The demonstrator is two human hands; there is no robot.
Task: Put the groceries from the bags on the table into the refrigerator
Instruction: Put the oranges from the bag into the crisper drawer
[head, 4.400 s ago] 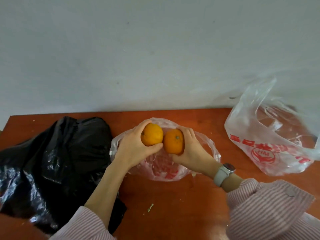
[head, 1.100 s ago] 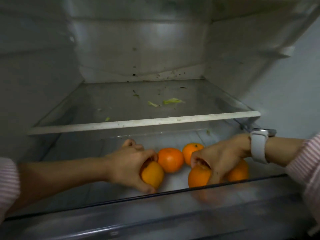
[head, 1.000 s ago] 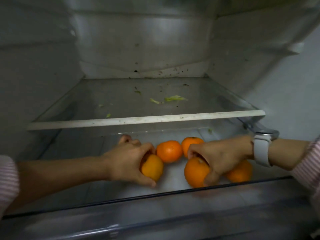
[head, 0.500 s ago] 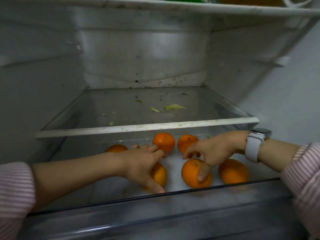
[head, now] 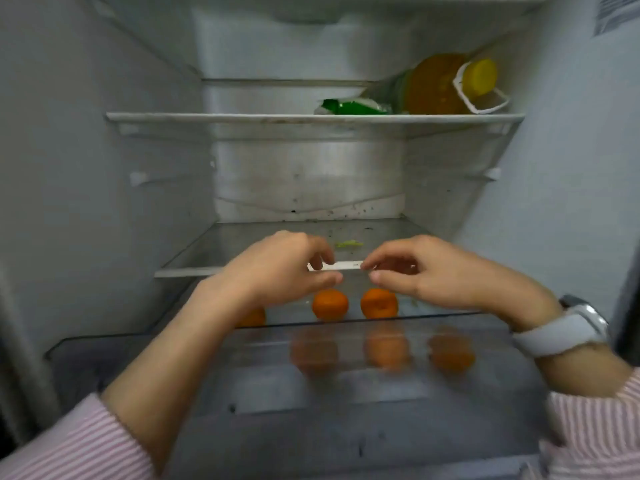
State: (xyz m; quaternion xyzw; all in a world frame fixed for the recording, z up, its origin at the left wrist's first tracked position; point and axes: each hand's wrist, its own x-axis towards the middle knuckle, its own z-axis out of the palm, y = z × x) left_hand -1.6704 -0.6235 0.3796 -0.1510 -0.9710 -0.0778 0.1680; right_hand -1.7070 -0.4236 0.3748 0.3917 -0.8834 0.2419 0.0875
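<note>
Several oranges lie in the clear drawer point(head: 263, 368) at the bottom of the open refrigerator. Two oranges point(head: 330, 304) point(head: 379, 303) show above the drawer's front rim, and others appear blurred through the front wall point(head: 450, 355). My left hand point(head: 277, 271) and my right hand point(head: 429, 271) hover above the drawer, in front of the glass shelf point(head: 187, 271). Both hold nothing, with fingers loosely curled. A white watch sits on my right wrist.
The glass shelf above the drawer carries only a few green scraps point(head: 348, 243). On the upper shelf point(head: 207, 116) lie a large bottle of yellow liquid point(head: 440, 86) and a green packet point(head: 349, 107). The refrigerator walls close in on both sides.
Both hands have let go of the oranges and lifted out of the drawer. The view has pulled back and up, so the upper shelf now shows.
</note>
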